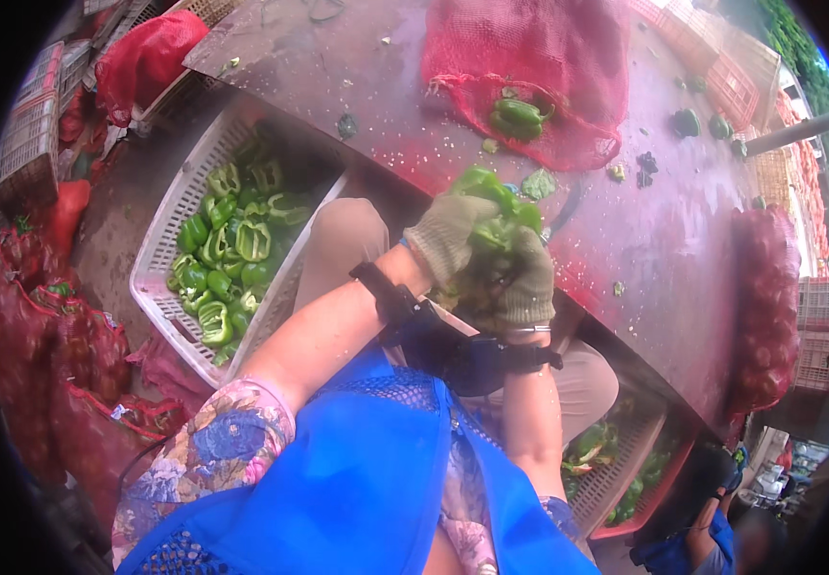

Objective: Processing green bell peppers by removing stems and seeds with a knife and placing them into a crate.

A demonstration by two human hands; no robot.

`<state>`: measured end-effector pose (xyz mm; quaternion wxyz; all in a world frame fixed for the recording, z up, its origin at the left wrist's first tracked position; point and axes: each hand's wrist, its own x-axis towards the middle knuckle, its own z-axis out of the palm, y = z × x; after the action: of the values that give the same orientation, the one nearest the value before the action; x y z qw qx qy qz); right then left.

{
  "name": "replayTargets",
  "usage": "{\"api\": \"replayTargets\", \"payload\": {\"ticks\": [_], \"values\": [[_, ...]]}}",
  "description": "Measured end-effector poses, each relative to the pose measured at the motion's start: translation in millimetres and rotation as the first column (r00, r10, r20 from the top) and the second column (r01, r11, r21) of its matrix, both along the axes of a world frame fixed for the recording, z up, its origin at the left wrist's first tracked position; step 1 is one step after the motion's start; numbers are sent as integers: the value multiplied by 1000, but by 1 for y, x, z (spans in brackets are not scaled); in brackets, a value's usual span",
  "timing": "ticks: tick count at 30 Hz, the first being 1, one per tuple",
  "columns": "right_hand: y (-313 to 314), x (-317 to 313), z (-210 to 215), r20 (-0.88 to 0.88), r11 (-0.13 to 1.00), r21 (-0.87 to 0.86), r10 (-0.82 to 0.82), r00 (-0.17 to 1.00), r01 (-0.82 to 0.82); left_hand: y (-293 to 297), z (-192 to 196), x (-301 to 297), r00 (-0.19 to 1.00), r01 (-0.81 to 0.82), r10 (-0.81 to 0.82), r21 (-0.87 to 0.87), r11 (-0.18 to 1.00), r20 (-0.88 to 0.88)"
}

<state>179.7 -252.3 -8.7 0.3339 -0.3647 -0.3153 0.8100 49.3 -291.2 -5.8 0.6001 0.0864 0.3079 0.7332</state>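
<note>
In front of my knees, at the table's near edge, both my hands wear olive knit gloves and grip a green bell pepper (491, 190) between them. My left hand (448, 235) wraps its left side, and my right hand (528, 287) presses against it from the right. The pepper looks broken or partly opened, but motion blurs it and the fingers hide much of it. Farther up the table, a whole green pepper (520, 117) lies at the mouth of a red mesh bag (529, 48).
A white plastic crate (159, 251) of halved green peppers stands left of my knee; another crate (616, 479) holds peppers and scraps at lower right. Seeds and scraps litter the metal table (664, 249). Full red mesh sacks (764, 307) stand at both sides. A person (712, 527) is at lower right.
</note>
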Motion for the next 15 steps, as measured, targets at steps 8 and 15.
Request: {"api": "replayTargets", "payload": {"ticks": [8, 15], "values": [[-9, -14, 12, 111, 976, 65, -215, 970, 209, -4, -2, 30, 560, -324, 349, 189, 927, -751], [-6, 21, 19, 183, 960, 276, 4, 983, -56, -13, -8, -6, 966, 259, -257, -65, 964, 40]]}}
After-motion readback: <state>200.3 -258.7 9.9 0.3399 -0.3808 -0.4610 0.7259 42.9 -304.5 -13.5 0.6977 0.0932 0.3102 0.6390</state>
